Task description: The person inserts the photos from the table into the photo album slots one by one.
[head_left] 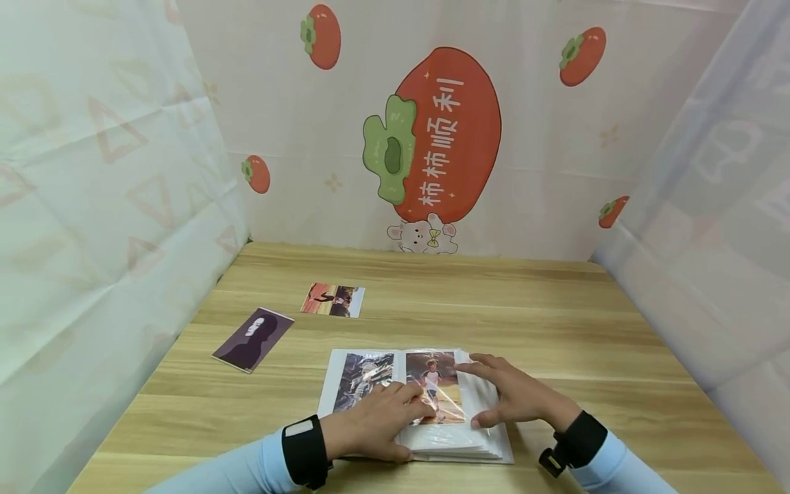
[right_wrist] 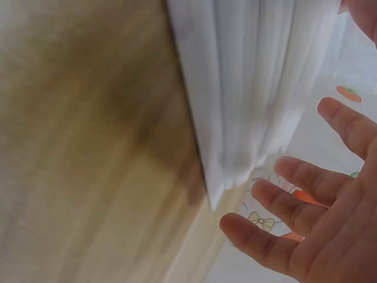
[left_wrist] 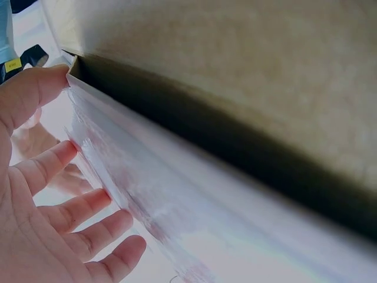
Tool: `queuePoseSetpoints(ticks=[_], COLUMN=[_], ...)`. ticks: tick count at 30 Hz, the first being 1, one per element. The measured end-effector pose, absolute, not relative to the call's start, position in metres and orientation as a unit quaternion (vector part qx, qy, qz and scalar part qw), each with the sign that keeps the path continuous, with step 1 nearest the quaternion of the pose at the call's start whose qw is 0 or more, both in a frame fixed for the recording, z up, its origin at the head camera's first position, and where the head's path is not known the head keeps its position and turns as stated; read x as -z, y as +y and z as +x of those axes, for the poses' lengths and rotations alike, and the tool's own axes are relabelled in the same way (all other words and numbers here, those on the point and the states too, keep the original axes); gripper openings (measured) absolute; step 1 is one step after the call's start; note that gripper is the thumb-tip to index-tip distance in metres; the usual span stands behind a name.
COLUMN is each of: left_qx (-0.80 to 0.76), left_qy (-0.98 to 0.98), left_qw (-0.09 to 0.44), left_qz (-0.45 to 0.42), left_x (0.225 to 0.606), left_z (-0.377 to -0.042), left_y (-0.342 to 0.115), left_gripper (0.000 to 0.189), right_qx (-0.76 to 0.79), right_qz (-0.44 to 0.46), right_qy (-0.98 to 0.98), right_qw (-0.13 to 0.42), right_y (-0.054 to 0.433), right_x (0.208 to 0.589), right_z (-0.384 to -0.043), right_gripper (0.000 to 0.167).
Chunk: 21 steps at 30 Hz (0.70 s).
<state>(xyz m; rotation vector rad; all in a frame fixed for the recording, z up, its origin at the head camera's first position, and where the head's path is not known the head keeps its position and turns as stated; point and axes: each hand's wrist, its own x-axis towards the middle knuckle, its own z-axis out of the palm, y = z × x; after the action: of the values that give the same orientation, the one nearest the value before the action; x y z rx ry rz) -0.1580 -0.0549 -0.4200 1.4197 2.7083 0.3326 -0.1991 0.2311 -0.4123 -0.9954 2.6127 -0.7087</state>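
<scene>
A photo album (head_left: 453, 436) lies spread on the table, its pages in clear sleeves. On its left page is a dark, greyish photo (head_left: 364, 374); on its right page, a photo of a running child (head_left: 432, 384). My left hand (head_left: 385, 418) rests across the album's middle, fingers extended over the right page and thumb at the near edge. In the left wrist view its fingertips (left_wrist: 100, 197) touch the glossy sleeve. Over the right page's outer edge, my right hand (head_left: 515, 391) is spread, and the right wrist view has its fingers (right_wrist: 318, 180) apart beside the page stack (right_wrist: 253, 88).
Two loose pictures lie on the wooden table (head_left: 555, 322) beyond the album: a purple one with a dark-haired figure (head_left: 253, 339) and a reddish one (head_left: 333, 300). Cloth walls (head_left: 543, 158) enclose the table at the back and both sides.
</scene>
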Motion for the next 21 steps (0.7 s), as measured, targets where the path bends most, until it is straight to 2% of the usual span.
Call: queuePoseSetpoints(ticks=[6,21], left_qx=[-0.104,-0.122], left_qy=[0.879,0.883], left_qw=[0.034,0.039], left_qz=[0.463,0.451], left_x=[0.4212,0.4197], left_z=[-0.1589,-0.1602], left_y=[-0.0546,-0.0572], left_gripper=[0.062,0.066], right_qx=[0.242,0.223], right_qz=[-0.335,-0.330], right_qy=[0.899,0.906], right_qw=[0.147,0.140], right_y=[0.2338,0.2308], right_x=[0.4214,0.4232], right_z=[-0.1962,-0.1958], right_gripper=[0.076,0.076])
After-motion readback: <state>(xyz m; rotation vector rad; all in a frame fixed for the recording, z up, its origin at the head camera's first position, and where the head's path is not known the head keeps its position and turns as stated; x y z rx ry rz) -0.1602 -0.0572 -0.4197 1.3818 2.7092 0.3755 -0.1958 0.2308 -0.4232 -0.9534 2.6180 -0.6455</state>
